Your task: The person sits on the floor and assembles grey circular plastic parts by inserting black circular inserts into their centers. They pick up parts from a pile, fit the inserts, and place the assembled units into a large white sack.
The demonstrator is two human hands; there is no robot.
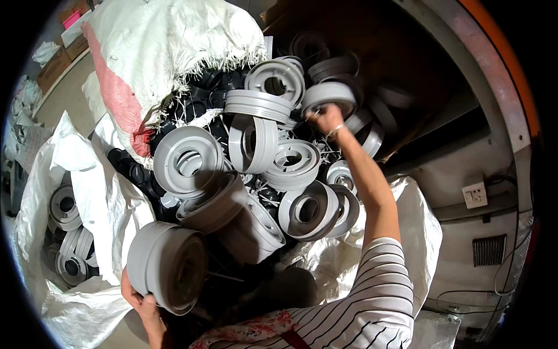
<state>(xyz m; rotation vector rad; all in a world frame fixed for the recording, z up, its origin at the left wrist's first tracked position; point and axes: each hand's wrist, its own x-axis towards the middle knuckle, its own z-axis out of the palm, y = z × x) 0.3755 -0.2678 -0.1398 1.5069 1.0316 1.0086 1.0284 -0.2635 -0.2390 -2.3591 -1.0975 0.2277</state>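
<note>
My left hand (139, 302) at the lower left holds a stack of grey plastic round parts (167, 264) from underneath. My right hand (326, 118) reaches far forward with the arm stretched out, its fingers closed on the edge of a grey round part (328, 96) at the top of a heap of grey round parts (256, 168). The heap mixes ring-shaped grey pieces with small black plastic parts (203, 96) beneath them. My sleeve is white with dark stripes.
A white woven sack with a red stripe (168, 46) lies over the heap's far left. Another open white sack (70, 232) at the left holds more grey round parts. A grey wall with a socket (476, 195) and a vent stands at the right. Cardboard boxes sit far upper left.
</note>
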